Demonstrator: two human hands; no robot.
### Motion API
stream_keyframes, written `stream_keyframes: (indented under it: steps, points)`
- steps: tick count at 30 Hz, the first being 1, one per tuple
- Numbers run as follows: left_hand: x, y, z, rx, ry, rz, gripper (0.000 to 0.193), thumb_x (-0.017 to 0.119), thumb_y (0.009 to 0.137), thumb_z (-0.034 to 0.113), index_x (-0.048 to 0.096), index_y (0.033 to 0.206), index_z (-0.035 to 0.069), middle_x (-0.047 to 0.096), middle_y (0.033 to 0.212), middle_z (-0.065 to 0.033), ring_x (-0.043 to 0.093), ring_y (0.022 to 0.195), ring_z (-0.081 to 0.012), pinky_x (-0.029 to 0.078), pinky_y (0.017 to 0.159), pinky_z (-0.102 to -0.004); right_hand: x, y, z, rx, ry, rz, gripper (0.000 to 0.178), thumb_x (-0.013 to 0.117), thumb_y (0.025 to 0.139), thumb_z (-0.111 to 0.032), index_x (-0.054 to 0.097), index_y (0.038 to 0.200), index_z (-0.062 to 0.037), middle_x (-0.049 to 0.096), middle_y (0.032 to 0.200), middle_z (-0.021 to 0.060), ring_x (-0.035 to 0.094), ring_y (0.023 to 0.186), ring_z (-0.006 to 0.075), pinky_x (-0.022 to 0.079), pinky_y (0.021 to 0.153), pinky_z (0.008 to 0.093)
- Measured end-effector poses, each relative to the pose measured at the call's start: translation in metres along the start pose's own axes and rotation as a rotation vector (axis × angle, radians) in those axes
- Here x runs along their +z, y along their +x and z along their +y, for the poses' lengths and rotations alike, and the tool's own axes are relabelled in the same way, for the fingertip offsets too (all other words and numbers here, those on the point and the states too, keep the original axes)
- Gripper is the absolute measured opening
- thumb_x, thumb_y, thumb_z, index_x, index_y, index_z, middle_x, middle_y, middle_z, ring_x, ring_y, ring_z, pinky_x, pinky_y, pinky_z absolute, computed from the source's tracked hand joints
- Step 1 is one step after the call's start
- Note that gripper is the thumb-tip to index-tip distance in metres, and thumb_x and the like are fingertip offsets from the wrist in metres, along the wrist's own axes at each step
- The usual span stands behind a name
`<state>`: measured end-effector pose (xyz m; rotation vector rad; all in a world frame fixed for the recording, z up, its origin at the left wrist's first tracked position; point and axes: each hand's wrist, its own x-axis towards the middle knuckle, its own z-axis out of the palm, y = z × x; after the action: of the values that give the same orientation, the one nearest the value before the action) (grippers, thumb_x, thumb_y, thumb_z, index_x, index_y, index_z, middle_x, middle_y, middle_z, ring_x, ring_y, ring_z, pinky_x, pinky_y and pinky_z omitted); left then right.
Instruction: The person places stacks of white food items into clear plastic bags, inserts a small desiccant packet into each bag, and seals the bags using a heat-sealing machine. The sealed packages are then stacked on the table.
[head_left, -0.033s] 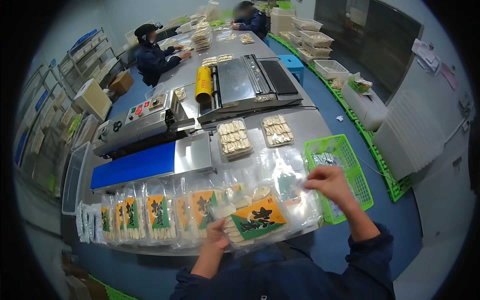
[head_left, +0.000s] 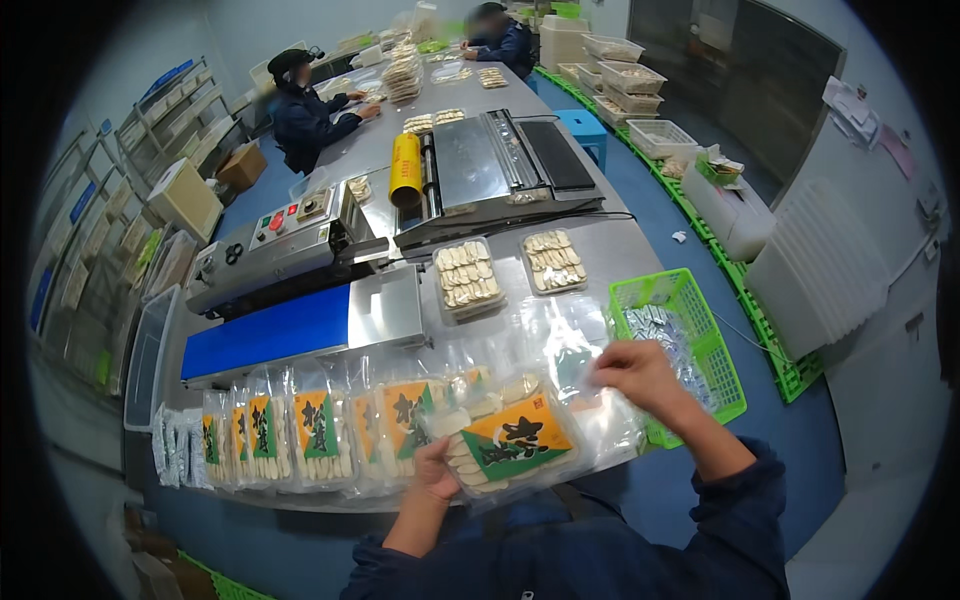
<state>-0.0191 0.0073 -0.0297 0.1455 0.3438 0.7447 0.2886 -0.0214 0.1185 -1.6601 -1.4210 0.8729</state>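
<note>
My left hand (head_left: 437, 470) is closed on the lower left edge of a clear plastic bag of pale sliced mushrooms (head_left: 512, 440), which has an orange and green label. The bag is tilted at the table's front edge. To its upper right, my right hand (head_left: 642, 375) is closed in a pinch beside the bag's right end. Something small and pale may be at its fingertips, but glare hides what it is. Past this hand stands a green basket (head_left: 728, 345) holding several small silvery sachets (head_left: 662, 335). More labelled mushroom bags (head_left: 322, 430) stand in a row to the left.
Two trays of sliced mushrooms (head_left: 468, 275) sit on the steel table (head_left: 510, 335). Behind them is a wrapping machine (head_left: 490, 170) with a yellow film roll (head_left: 406, 170). A sealing machine (head_left: 280, 245) with a blue belt (head_left: 268, 332) stands at left. Two people work farther back.
My right hand has shifted slightly left, away from the green basket and closer to the bag. The left hand and the bag stay in place.
</note>
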Motion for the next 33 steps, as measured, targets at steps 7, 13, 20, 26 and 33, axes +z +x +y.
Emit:
stream_keyframes:
  steps: [7,13,20,26,33]
  points:
    - [0.020,-0.002,-0.013,0.033,-0.149,-0.214,0.065,0.061,0.076,0.027,0.032,0.128,0.000,0.041,0.127,-0.0190,0.042,0.114,-0.0354,0.033,0.096,-0.0491,0.007,0.028,0.012,0.111,0.289,-0.824,0.020,0.055,0.075,-0.006,0.062,0.092,0.0017,0.065,0.078,0.0105,0.062,0.073,0.0192,0.049,0.064,0.0290]
    - [0.001,-0.004,-0.016,0.001,-0.034,0.062,0.062,0.061,0.075,0.031,0.038,0.124,0.001,0.047,0.121,-0.0168,0.048,0.108,-0.0317,0.037,0.093,-0.0465,-0.093,0.116,0.226,0.110,-0.572,0.280,0.023,0.057,0.073,-0.008,0.062,0.094,0.0006,0.064,0.081,0.0165,0.062,0.073,0.0291,0.050,0.066,0.0364]
    - [0.008,-0.033,-0.003,0.174,0.183,0.327,0.060,0.062,0.071,0.030,0.043,0.121,0.001,0.052,0.116,-0.0163,0.052,0.102,-0.0323,0.040,0.091,-0.0450,-0.086,0.132,0.326,0.098,-1.124,0.477,0.015,0.055,0.071,-0.013,0.065,0.075,-0.0026,0.059,0.073,0.0202,0.056,0.074,0.0370,0.045,0.070,0.0452]
    - [0.006,-0.041,0.006,0.191,-0.035,0.321,0.048,0.051,0.082,0.029,0.042,0.120,0.002,0.052,0.114,-0.0156,0.053,0.101,-0.0316,0.042,0.087,-0.0480,-0.090,0.116,0.173,0.198,0.048,0.251,0.015,0.059,0.073,-0.014,0.062,0.066,-0.0013,0.057,0.061,0.0044,0.053,0.056,0.0133,0.042,0.052,0.0259]
    - [0.019,-0.047,0.006,0.168,-0.065,0.387,0.049,0.058,0.077,0.027,0.044,0.118,0.002,0.054,0.111,-0.0153,0.054,0.100,-0.0300,0.043,0.087,-0.0469,0.073,0.075,-0.006,0.204,0.184,-0.433,0.010,0.066,0.069,-0.008,0.061,0.067,0.0002,0.059,0.058,0.0054,0.054,0.048,0.0107,0.045,0.045,0.0229]
